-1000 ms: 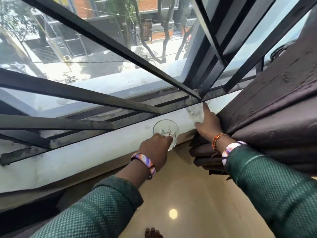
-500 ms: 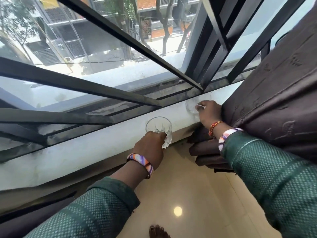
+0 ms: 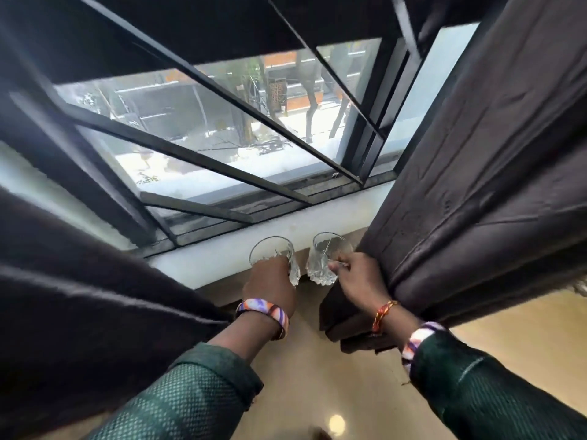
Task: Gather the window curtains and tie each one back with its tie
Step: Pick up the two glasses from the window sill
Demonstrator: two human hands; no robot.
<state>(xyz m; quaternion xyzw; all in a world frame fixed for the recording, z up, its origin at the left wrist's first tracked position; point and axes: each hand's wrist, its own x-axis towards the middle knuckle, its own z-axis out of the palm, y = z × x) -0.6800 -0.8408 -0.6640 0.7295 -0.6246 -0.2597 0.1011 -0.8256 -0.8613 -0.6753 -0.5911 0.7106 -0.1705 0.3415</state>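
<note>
Glass (image 3: 275, 259) is gripped by the left hand (image 3: 270, 289), another glass (image 3: 324, 261) by the right hand (image 3: 359, 282), at the sill's (image 3: 222, 265) front edge; either could be knocked against the other or dropped.

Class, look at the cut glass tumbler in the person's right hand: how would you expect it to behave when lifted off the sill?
The tumbler looks rigid and clear, so probably breakable if dropped. Its faceted lower wall may help the right hand keep a grip. It appears empty, so likely no spill.
</note>
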